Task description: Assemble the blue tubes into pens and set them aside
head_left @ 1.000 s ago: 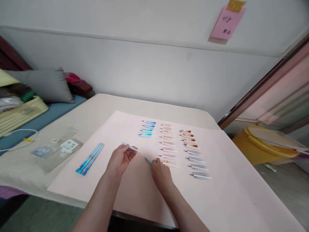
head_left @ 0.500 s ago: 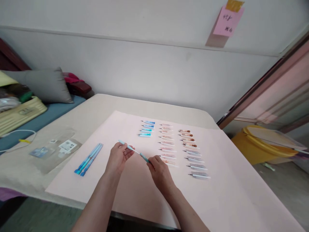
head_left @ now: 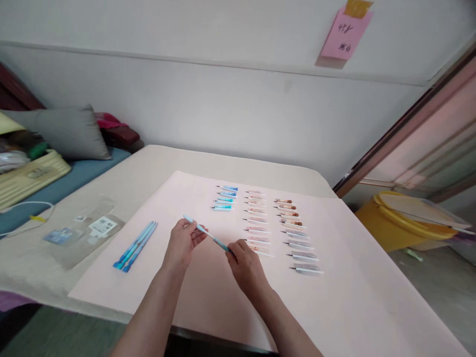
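My left hand [head_left: 183,240] pinches the light blue front part [head_left: 189,218] of a pen, the tip pointing up and left. A thin white refill [head_left: 210,235] runs from it towards the pen's light blue barrel [head_left: 221,244]. The barrel's far end is inside the closed fingers of my right hand [head_left: 242,260]. Both hands are over the pink sheet. To their left lie three blue pens [head_left: 137,246] side by side. Beyond my hands are rows of refills beside wrap-like pieces: blue ones [head_left: 224,201], pale pink ones [head_left: 256,219], and brown and grey ones [head_left: 291,215].
The pink sheet [head_left: 357,277] covers much of the cream-topped table [head_left: 223,160], which meets a white wall. Clear plastic bags with labels [head_left: 103,225] lie at the left. A yellow bin [head_left: 383,225] stands right of the table. A pink note [head_left: 345,34] is taped to the wall.
The two pen parts are closer together. The barrel has slid further up along the white refill, so less of the refill shows between my hands.
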Demonstrator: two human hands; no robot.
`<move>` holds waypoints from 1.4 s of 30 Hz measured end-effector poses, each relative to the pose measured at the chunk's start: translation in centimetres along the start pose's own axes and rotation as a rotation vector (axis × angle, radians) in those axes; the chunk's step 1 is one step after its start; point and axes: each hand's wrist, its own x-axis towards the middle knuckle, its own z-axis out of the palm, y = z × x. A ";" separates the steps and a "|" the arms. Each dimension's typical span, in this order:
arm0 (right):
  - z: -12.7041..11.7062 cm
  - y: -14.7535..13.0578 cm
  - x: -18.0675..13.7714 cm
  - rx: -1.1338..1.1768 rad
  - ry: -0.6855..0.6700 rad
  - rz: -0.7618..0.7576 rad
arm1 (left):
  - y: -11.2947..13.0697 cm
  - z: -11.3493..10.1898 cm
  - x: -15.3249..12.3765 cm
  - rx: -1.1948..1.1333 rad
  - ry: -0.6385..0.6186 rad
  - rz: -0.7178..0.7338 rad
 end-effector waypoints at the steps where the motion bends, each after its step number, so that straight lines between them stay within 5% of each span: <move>1: 0.0 0.0 0.0 0.006 0.003 0.000 | 0.1 -0.1 0.1 -0.020 0.011 -0.010; 9: 0.9 0.9 0.2 -0.074 -0.061 0.099 | 1.5 -2.1 1.6 -0.321 0.126 -0.167; 15: 3.4 1.3 0.3 -0.314 -0.218 0.152 | 2.7 -2.9 1.4 -0.396 0.130 -0.137; 21: 4.3 0.8 0.4 -0.354 -0.224 0.122 | 3.5 -3.1 1.1 -0.462 0.139 -0.132; 31: 4.0 2.8 9.2 -0.513 -0.261 0.173 | 4.5 -3.7 1.0 -0.537 0.170 -0.136; 42: 4.9 2.4 12.4 -0.560 -0.274 0.086 | 5.0 -3.5 1.0 -0.558 0.135 -0.114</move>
